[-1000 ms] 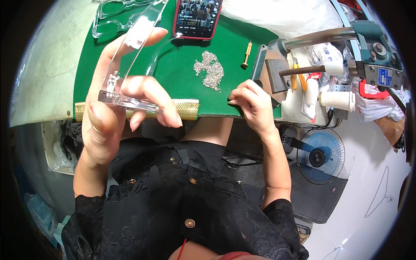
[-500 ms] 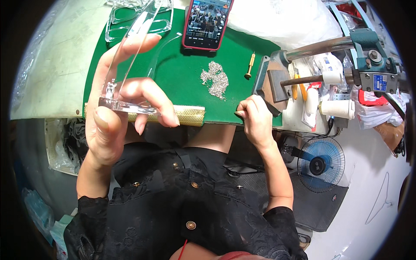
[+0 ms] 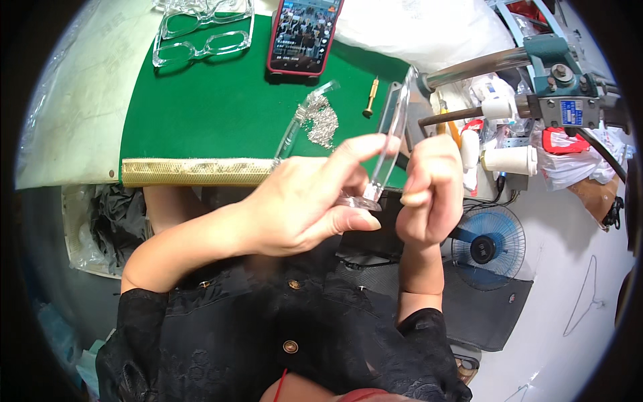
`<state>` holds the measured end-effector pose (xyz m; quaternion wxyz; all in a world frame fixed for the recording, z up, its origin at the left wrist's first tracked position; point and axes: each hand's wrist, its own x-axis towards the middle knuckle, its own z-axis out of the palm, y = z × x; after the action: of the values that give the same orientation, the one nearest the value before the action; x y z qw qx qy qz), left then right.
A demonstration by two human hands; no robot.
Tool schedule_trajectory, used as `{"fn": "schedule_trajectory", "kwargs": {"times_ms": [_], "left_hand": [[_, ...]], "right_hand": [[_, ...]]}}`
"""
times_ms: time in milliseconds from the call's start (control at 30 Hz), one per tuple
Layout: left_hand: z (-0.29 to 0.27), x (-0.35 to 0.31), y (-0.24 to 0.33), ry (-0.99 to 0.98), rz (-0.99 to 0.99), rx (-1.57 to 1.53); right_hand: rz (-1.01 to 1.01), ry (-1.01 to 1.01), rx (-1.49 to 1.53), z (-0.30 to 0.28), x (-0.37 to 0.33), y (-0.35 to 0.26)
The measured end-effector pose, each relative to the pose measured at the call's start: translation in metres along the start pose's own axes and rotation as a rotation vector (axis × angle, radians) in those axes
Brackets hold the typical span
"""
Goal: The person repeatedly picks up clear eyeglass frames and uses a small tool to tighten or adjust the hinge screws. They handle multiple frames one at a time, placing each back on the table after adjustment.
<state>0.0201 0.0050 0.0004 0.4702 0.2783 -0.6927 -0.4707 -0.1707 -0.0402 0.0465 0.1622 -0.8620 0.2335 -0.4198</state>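
My left hand (image 3: 295, 204) pinches a clear plastic eyeglass frame (image 3: 395, 124) between thumb and fingers at one corner. One temple of the frame rises up on the right, while the other reaches over the mat toward a pile of tiny silvery metal parts (image 3: 324, 128). My right hand (image 3: 434, 187) is closed just right of the held corner, its fingers curled and thumb pressed in. Whatever it may hold is too small or hidden to make out. Beyond both hands, a small gold screwdriver (image 3: 371, 97) lies on the green mat (image 3: 207, 114).
More clear eyeglass frames (image 3: 203, 48) lie far left, beside a red-cased phone (image 3: 305, 37). A gold perforated strip (image 3: 201, 172) lines the near edge. At right stand a teal bench press (image 3: 559, 74) and a white cup (image 3: 510, 160). A blue fan (image 3: 487, 249) sits below.
My left hand has swung right with the eyeglass frame, turning it, and is now close to my right hand. My right hand has lifted off the mat's edge and come nearer the camera.
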Motion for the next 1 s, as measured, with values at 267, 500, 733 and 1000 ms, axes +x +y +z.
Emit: {"fn": "schedule_trajectory", "kwargs": {"times_ms": [267,500,733,1000], "left_hand": [[0.013,0.008,-0.003,0.004,0.027,0.066],[0.014,0.006,-0.008,0.033,0.031,0.096],[0.015,0.006,-0.008,0.046,0.035,0.056],[0.015,0.007,-0.009,0.049,0.052,0.062]], "right_hand": [[-0.046,-0.034,-0.146,-0.003,0.006,-0.007],[0.023,-0.034,-0.063,-0.001,0.006,-0.009],[0.032,-0.007,0.007,0.001,0.006,-0.006],[0.045,0.008,0.029,-0.003,0.003,0.001]]}}
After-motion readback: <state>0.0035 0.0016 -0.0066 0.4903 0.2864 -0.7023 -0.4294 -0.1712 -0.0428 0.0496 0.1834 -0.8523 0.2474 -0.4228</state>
